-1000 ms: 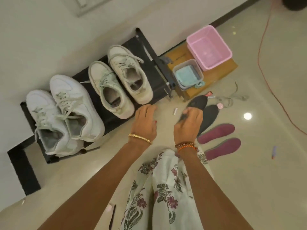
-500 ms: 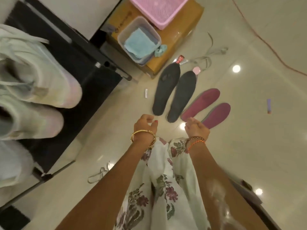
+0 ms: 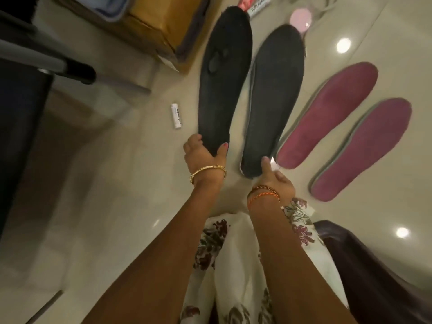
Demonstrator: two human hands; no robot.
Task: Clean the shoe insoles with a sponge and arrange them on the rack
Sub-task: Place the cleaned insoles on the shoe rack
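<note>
Two black insoles lie side by side on the floor. My left hand grips the heel end of the left black insole, thumb on top and fingers curled under its edge. My right hand pinches the heel end of the right black insole, thumb pressed on its top. Two maroon insoles lie flat to the right, untouched. The black shoe rack fills the left edge. The sponge and the shoes are out of view.
A brown cardboard box with a grey tub on it stands at the top, close to the left black insole's toe. A small white tube lies on the floor left of the insoles. A pink round object sits at the top.
The view has dropped closer to the floor. Both hands have reached forward from my lap and taken hold of the heel ends of the two black insoles.
</note>
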